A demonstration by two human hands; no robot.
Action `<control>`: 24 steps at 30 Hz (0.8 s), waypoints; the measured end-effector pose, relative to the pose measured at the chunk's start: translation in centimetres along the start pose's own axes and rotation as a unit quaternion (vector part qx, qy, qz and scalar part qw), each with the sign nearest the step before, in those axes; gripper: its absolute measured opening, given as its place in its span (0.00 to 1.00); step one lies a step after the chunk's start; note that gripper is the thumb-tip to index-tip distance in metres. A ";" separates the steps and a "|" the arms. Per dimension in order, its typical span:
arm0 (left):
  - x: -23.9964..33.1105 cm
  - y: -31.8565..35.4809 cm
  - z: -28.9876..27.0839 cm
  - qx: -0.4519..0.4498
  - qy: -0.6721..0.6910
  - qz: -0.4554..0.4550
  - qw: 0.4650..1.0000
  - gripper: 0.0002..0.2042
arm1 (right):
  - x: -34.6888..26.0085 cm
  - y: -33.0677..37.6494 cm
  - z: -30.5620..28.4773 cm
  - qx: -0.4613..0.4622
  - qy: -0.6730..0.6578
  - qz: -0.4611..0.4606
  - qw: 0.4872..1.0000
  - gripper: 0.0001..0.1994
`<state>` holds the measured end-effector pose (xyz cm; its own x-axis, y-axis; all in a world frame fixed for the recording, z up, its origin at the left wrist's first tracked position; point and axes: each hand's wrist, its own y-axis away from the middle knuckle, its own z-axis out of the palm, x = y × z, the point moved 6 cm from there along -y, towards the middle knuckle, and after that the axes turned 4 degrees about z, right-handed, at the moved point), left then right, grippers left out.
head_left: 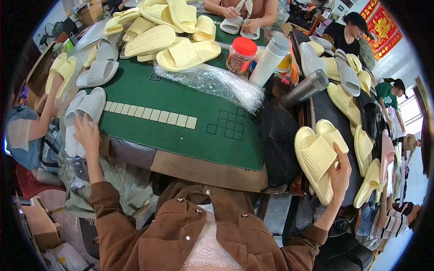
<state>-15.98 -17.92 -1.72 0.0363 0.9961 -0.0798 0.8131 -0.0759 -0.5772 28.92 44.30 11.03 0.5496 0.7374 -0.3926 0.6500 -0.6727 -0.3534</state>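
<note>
At the table's left edge a pair of grey slippers (92, 105) lies side by side. Across them rests my left hand (87, 133), its fingers spread over the straps. Out to the right, my right hand (340, 174) grips a pair of pale yellow slippers (313, 153) by the right side, the index finger reaching along a strap. This pair tilts beside the dark belt. Another grey slipper (97, 72) sits just beyond the left pair, and a heap of yellow slippers (158, 38) covers the far left of the green table mat (181, 101).
Clear plastic bags (210, 81) lie mid-table near a red-lidded jar (242, 54) and a white bottle (271, 61). A steel flask (307, 88) leans by the dark belt (346, 135), which carries more slippers. Co-workers sit at left, opposite and along the right.
</note>
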 end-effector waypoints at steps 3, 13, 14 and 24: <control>4.5 0.7 -2.4 0.057 0.094 0.068 0.992 0.22 | -2.4 -0.4 1.3 0.010 -0.063 -0.010 0.998 0.22; 20.1 3.9 -11.5 -0.048 0.489 0.175 0.853 0.16 | -19.9 -1.4 8.7 -0.044 -0.193 -0.136 0.971 0.15; 20.4 4.2 -12.2 -0.047 0.486 0.175 0.855 0.16 | -21.2 -1.6 9.7 -0.046 -0.193 -0.151 0.969 0.14; 23.4 6.9 -12.6 -0.169 0.575 0.194 0.777 0.15 | -23.6 0.8 17.4 -0.174 -0.096 -0.144 0.969 0.17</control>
<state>-2.24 5.40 2.65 0.6539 0.2967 0.6959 0.7103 -0.5577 -0.4296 7.33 25.29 5.22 0.2327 0.8441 -0.4831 0.9184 -0.3541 -0.1764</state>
